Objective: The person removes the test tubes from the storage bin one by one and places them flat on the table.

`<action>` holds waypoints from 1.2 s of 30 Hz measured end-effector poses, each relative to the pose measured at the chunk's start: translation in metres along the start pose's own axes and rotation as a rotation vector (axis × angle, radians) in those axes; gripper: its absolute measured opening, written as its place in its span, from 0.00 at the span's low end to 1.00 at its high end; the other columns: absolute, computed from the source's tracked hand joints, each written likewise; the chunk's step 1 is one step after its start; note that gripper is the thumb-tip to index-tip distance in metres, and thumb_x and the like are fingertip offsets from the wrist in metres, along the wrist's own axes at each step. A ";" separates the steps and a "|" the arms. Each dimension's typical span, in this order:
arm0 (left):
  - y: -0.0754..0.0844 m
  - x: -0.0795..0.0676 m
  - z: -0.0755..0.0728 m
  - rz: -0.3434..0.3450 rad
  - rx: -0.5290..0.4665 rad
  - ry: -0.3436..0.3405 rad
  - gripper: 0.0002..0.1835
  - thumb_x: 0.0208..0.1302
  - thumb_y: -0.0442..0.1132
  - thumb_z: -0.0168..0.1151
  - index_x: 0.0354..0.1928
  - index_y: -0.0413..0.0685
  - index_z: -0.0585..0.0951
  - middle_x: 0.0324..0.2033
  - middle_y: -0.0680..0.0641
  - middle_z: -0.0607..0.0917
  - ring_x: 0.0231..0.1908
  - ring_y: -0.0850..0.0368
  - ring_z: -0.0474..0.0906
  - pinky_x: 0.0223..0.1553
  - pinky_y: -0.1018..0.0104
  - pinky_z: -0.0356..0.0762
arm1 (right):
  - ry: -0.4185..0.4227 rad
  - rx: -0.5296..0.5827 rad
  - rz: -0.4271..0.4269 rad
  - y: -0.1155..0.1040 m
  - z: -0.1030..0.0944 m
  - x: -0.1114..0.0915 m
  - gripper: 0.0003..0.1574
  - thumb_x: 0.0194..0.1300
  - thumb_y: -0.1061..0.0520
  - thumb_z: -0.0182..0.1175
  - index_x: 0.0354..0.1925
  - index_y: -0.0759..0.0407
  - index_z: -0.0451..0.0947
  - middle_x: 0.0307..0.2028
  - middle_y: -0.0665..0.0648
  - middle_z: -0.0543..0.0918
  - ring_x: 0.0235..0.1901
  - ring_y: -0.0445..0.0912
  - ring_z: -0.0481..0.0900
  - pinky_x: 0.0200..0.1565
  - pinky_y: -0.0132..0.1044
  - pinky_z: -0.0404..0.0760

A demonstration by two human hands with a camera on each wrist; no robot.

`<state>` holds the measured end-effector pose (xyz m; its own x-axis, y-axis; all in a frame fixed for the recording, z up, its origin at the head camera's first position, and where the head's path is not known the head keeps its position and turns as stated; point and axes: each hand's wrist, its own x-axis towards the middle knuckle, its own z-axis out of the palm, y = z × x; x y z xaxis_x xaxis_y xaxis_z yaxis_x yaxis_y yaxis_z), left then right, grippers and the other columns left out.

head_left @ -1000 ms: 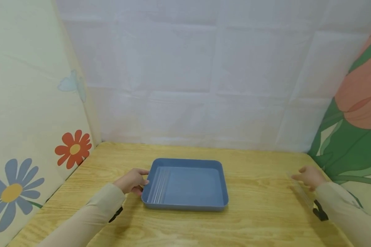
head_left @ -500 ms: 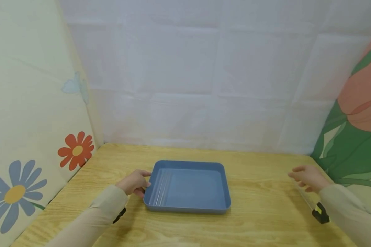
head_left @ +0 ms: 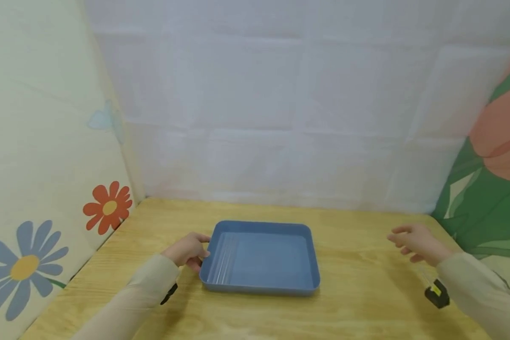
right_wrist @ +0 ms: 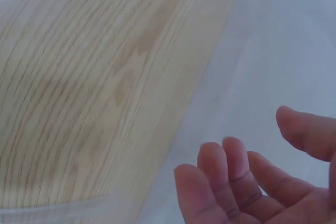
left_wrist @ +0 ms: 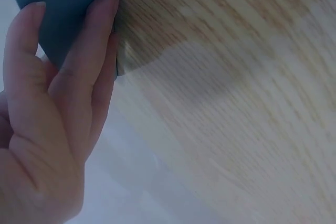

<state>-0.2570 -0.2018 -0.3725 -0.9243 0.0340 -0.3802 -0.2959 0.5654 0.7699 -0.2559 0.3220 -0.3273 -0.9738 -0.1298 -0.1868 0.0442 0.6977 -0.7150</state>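
I can't count the clear rods (head_left: 223,259) by the blue tray's (head_left: 276,289) left wall; they blur together. The left hand's (head_left: 187,250) fingers partly hide one another, and its wrist view crops the hand at left and below, and most of the tray above. Toward the desk's (head_left: 352,264) right edge, a see-through strip (right_wrist: 52,211) is smeared and cut off in the right wrist view, which also trims the right hand (right_wrist: 257,182) and leaves just a blue corner. The desk's near edge drops out of the head view, as do both sleeves (head_left: 148,283).

A wood-grain table (head_left: 357,264) carries a blue tray (head_left: 272,259); a blurred clear strip (right_wrist: 52,211) seemingly lies on it too.
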 end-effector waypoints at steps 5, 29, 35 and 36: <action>0.001 0.001 -0.001 0.008 0.004 0.003 0.27 0.65 0.21 0.54 0.66 0.25 0.64 0.32 0.39 0.85 0.15 0.56 0.77 0.18 0.66 0.80 | -0.015 0.009 -0.025 -0.011 0.009 0.002 0.38 0.75 0.50 0.49 0.63 0.83 0.57 0.45 0.74 0.78 0.39 0.54 0.79 0.34 0.46 0.82; -0.001 0.000 -0.003 0.005 -0.037 -0.015 0.28 0.65 0.21 0.54 0.67 0.25 0.63 0.32 0.39 0.85 0.16 0.57 0.78 0.18 0.69 0.79 | -0.107 0.150 -0.024 -0.044 0.048 0.004 0.37 0.73 0.50 0.53 0.64 0.79 0.60 0.42 0.65 0.79 0.35 0.51 0.80 0.36 0.47 0.83; -0.003 -0.001 -0.002 0.009 -0.050 -0.020 0.28 0.65 0.21 0.54 0.67 0.25 0.64 0.35 0.38 0.85 0.15 0.58 0.77 0.18 0.69 0.79 | -0.135 0.126 -0.036 -0.062 0.056 0.003 0.35 0.73 0.50 0.52 0.64 0.78 0.62 0.43 0.65 0.79 0.35 0.51 0.79 0.35 0.46 0.83; -0.003 -0.002 -0.003 0.012 -0.053 -0.020 0.28 0.65 0.21 0.54 0.67 0.25 0.63 0.35 0.38 0.85 0.15 0.57 0.77 0.18 0.69 0.80 | -0.137 0.124 -0.040 -0.065 0.057 0.003 0.35 0.73 0.51 0.52 0.64 0.77 0.62 0.43 0.65 0.79 0.35 0.51 0.79 0.34 0.45 0.83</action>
<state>-0.2552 -0.2057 -0.3726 -0.9230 0.0571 -0.3806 -0.2978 0.5204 0.8003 -0.2487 0.2362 -0.3200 -0.9361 -0.2561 -0.2410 0.0420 0.5989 -0.7997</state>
